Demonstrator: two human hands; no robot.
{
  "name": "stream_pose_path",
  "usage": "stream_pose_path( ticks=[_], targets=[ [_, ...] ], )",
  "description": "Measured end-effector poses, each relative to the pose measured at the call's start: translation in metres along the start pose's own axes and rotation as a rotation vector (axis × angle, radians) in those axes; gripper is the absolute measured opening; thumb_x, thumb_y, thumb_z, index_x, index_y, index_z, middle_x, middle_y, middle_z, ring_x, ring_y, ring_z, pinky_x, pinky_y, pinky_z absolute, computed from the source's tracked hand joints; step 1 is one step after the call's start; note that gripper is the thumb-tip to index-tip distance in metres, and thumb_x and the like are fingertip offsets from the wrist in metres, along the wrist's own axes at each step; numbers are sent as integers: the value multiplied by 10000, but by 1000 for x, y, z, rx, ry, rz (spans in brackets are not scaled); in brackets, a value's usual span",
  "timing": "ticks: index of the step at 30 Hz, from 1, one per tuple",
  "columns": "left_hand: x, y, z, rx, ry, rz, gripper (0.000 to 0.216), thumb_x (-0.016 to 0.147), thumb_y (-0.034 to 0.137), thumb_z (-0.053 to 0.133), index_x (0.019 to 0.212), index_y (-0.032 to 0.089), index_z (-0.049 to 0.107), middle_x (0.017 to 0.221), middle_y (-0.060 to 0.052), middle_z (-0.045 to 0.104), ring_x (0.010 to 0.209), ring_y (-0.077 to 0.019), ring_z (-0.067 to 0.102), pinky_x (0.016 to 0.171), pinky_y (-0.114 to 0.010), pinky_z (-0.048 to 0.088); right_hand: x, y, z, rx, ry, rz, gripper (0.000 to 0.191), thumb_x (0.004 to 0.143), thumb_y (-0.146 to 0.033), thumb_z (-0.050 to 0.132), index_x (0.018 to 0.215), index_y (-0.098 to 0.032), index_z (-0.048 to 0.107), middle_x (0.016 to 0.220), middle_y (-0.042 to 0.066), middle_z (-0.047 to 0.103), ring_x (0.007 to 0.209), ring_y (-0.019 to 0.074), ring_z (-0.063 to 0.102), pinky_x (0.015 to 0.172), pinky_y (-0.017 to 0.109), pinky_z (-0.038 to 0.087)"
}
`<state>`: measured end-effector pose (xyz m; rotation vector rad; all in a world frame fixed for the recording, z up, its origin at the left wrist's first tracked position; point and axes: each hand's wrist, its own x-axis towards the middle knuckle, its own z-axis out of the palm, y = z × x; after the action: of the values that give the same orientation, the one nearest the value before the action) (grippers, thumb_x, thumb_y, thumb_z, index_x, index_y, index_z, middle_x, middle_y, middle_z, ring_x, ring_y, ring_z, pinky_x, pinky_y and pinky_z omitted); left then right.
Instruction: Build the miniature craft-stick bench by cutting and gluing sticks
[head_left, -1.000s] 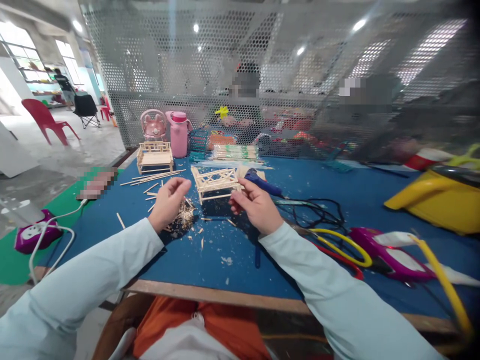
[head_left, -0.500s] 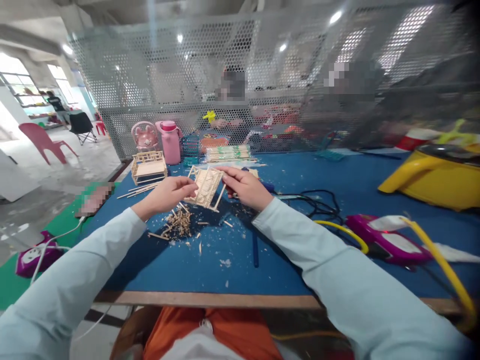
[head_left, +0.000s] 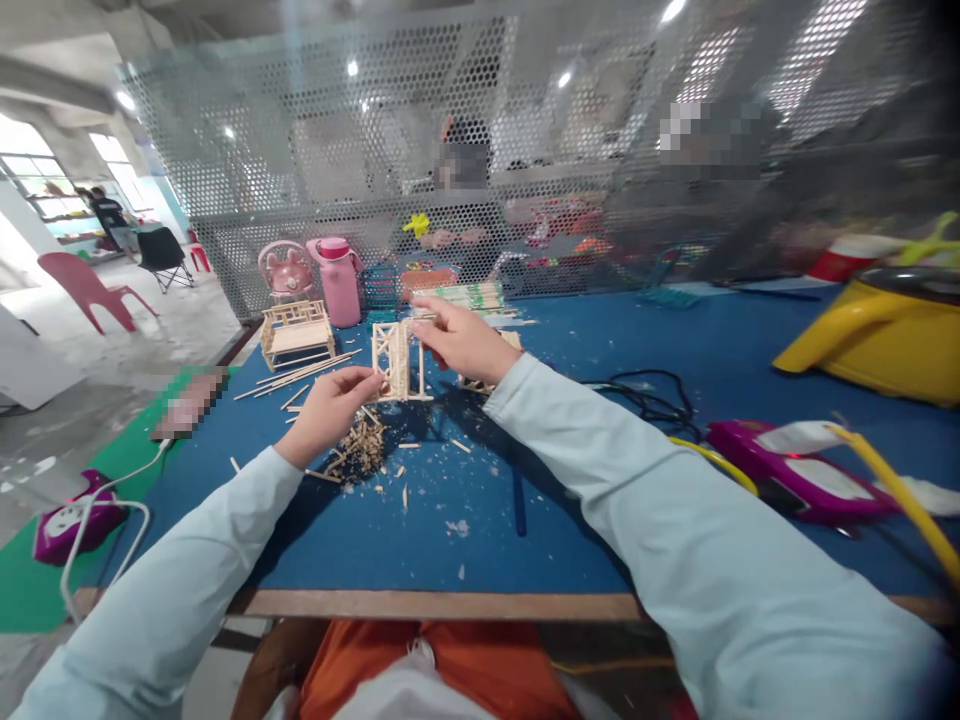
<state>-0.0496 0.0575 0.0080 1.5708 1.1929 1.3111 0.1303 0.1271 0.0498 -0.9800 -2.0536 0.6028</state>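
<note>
A small model frame (head_left: 396, 362) made of thin wooden sticks stands on end above the blue table (head_left: 585, 480), held between both hands. My left hand (head_left: 330, 408) pinches its lower left corner. My right hand (head_left: 463, 340) grips its upper right edge with closed fingers. Below the frame lies a heap of stick offcuts (head_left: 360, 447). A finished stick bench (head_left: 294, 333) stands further back on the left, with loose sticks (head_left: 300, 371) beside it.
A pink bottle (head_left: 340, 281) and a pink mug (head_left: 285, 270) stand by the perforated metal screen (head_left: 480, 150), behind which other people sit. Black cables (head_left: 645, 395), a purple tool (head_left: 795, 480) and a yellow object (head_left: 885, 345) lie to the right. A power strip (head_left: 67, 515) sits lower left.
The stick frame has been lifted from the table and turned upright. My right hand moved up and back with it; my left hand shifted to its lower corner.
</note>
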Motion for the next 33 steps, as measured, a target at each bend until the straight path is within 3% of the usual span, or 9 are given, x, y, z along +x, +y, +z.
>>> stream_pose_path(
  ticks=[2,5,10,13,18,21,25,28,33],
  targets=[
    [-3,-3,0,-34,29,-6,274,701,426,664,729,153,679,725,-41,688,701,-139,591,723,-275,455,-9,0,0,-21,68,23,520,845,-384,521,1269,-92,445,725,20,563,623,135,506,638,300,439],
    [-8,-5,3,-50,54,-20,270,711,425,660,734,156,676,729,-41,692,715,-147,597,731,-280,456,-37,4,6,-1,157,-26,528,810,-465,552,1194,-118,451,838,47,549,653,130,499,637,298,437],
    [-12,-8,10,-27,73,6,252,747,404,627,755,155,672,746,-41,693,719,-149,597,724,-276,452,-74,14,26,59,78,-44,519,742,-458,631,1125,-175,423,919,60,542,674,136,500,525,257,424],
    [-13,-10,11,-10,77,31,235,778,382,600,777,156,666,763,-38,691,725,-146,595,730,-278,450,-76,17,31,53,14,-56,469,718,-412,664,1062,-183,441,911,55,549,704,144,514,545,260,437],
    [-12,-13,9,-95,142,42,185,787,337,595,771,158,637,753,-20,671,731,-128,584,744,-262,451,-75,17,26,-53,149,-109,175,786,-344,562,778,-190,480,660,-21,486,555,103,432,527,241,374],
    [-10,-13,8,-160,196,56,181,777,332,609,763,153,630,743,-13,658,739,-123,579,767,-260,453,-77,13,29,-162,-65,-183,206,825,-276,525,654,-167,560,584,-7,536,539,105,469,564,245,372],
    [-8,-14,9,-219,227,64,190,771,343,613,746,154,627,734,-7,648,735,-120,574,778,-261,447,-75,6,48,-330,-458,-273,158,837,-229,556,863,-160,697,810,72,671,728,161,593,686,272,417],
    [-9,-14,12,-241,236,52,192,760,343,619,744,152,625,728,-7,643,733,-122,571,764,-261,442,-72,3,61,-392,-546,-231,163,846,-232,564,878,-162,708,862,86,677,795,179,611,728,275,425],
    [-12,-13,19,-336,242,5,157,725,290,644,747,141,599,714,2,620,700,-108,552,724,-251,435,-75,-2,60,-453,-532,-210,147,853,-185,531,795,-143,659,820,82,655,746,168,591,694,266,415]
  ],
)
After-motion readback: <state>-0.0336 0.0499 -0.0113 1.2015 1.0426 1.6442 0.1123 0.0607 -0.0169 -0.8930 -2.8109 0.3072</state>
